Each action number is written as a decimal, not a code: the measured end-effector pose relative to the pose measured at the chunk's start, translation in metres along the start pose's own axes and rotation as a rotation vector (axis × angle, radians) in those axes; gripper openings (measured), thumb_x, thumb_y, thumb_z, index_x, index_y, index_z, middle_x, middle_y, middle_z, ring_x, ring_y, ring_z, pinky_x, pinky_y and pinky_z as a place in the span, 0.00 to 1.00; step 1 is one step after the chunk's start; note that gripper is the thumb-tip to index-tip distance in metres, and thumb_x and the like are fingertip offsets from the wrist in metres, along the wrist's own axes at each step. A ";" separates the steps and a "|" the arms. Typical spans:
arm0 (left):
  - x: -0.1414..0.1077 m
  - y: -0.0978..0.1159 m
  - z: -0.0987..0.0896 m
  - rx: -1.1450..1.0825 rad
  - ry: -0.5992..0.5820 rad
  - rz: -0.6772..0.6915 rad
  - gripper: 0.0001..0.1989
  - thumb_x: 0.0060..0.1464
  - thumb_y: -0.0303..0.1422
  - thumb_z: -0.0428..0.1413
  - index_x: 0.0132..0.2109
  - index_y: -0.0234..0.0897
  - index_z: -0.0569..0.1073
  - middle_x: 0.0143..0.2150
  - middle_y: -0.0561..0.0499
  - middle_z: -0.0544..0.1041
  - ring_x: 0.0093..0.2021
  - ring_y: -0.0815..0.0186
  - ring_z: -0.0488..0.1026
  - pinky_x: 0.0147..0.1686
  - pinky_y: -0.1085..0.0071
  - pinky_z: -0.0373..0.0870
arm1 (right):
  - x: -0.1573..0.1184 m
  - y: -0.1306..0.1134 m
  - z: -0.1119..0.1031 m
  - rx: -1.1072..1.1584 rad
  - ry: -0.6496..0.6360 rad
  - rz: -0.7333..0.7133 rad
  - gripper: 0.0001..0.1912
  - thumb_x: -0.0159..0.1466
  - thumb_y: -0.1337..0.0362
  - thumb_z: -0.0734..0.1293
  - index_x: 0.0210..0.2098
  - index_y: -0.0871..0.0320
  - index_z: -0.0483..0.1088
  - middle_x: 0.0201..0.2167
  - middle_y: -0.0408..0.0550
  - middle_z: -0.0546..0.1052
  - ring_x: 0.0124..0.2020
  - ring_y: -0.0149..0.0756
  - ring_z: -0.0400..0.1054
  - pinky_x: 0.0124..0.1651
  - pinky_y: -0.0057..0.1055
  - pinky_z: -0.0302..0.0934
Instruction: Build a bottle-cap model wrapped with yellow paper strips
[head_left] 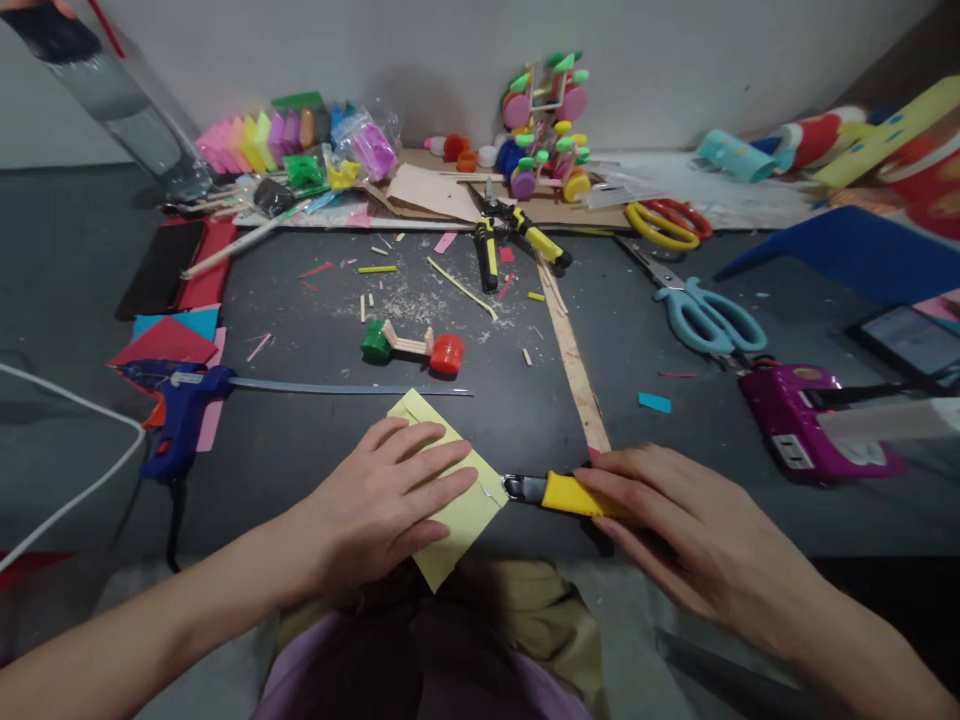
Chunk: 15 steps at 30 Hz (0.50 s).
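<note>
My left hand (409, 485) lies flat with its fingers spread, pressing on a folded pale yellow paper (442, 560) at the desk's near edge. The paper sits at a slant, and its lower corner points toward me. Closed around a yellow-handled tool (566, 493) is my right hand (671, 520). The tool's black and metal end touches or nearly touches the paper's right corner; its exact kind is unclear. Beyond the paper stands a small piece of light sticks with green and red wheels (411, 346). A thin wooden strip (574, 370) runs up to my right fingers.
A blue glue gun (180, 415) with a long glue stick lies left. Yellow-black pliers (517, 235), blue-handled scissors (709, 310) and a purple device (814, 420) lie beyond and right. Colourful clay packs (277, 140) and a wheeled model (546, 130) stand by the wall. Scraps litter the desk.
</note>
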<state>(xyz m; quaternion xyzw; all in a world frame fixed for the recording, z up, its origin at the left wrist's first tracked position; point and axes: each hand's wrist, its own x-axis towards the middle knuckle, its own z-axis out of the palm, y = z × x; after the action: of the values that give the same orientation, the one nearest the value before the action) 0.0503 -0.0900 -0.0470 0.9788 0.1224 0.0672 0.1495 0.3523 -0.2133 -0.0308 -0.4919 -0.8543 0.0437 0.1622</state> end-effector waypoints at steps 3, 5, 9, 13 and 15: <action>0.000 0.000 0.000 -0.003 0.004 0.006 0.21 0.64 0.30 0.52 0.63 0.38 0.65 0.63 0.47 0.72 0.63 0.52 0.60 0.60 0.52 0.52 | -0.001 0.004 -0.002 0.015 -0.021 0.004 0.13 0.70 0.67 0.62 0.53 0.62 0.68 0.46 0.57 0.72 0.45 0.42 0.68 0.45 0.40 0.67; 0.001 0.000 -0.002 -0.007 0.000 0.002 0.22 0.63 0.30 0.53 0.63 0.38 0.65 0.63 0.47 0.72 0.63 0.52 0.60 0.60 0.52 0.52 | -0.001 0.006 -0.004 0.031 -0.035 0.011 0.14 0.70 0.67 0.62 0.54 0.61 0.68 0.45 0.56 0.72 0.45 0.42 0.68 0.44 0.39 0.68; 0.002 0.002 -0.005 -0.028 -0.040 -0.026 0.23 0.62 0.30 0.54 0.63 0.39 0.65 0.65 0.48 0.70 0.64 0.53 0.59 0.62 0.53 0.50 | 0.002 0.010 -0.005 0.076 -0.055 0.027 0.13 0.70 0.66 0.62 0.53 0.59 0.69 0.44 0.55 0.73 0.43 0.41 0.69 0.43 0.38 0.68; 0.003 0.002 -0.007 -0.031 -0.057 -0.035 0.22 0.62 0.31 0.53 0.62 0.40 0.66 0.65 0.49 0.69 0.64 0.53 0.59 0.62 0.53 0.49 | 0.005 0.012 -0.004 0.110 -0.067 0.040 0.14 0.69 0.66 0.63 0.54 0.59 0.69 0.45 0.55 0.73 0.44 0.41 0.68 0.43 0.38 0.69; 0.003 0.002 -0.006 -0.032 -0.062 -0.038 0.21 0.63 0.31 0.52 0.62 0.40 0.66 0.65 0.50 0.69 0.64 0.53 0.59 0.62 0.53 0.48 | 0.006 0.013 -0.004 0.120 -0.073 0.039 0.14 0.70 0.67 0.62 0.54 0.59 0.68 0.45 0.55 0.73 0.43 0.40 0.68 0.43 0.37 0.68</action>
<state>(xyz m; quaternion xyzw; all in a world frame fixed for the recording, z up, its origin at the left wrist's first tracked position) 0.0526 -0.0889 -0.0404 0.9755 0.1351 0.0361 0.1701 0.3616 -0.2020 -0.0283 -0.4960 -0.8456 0.1160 0.1595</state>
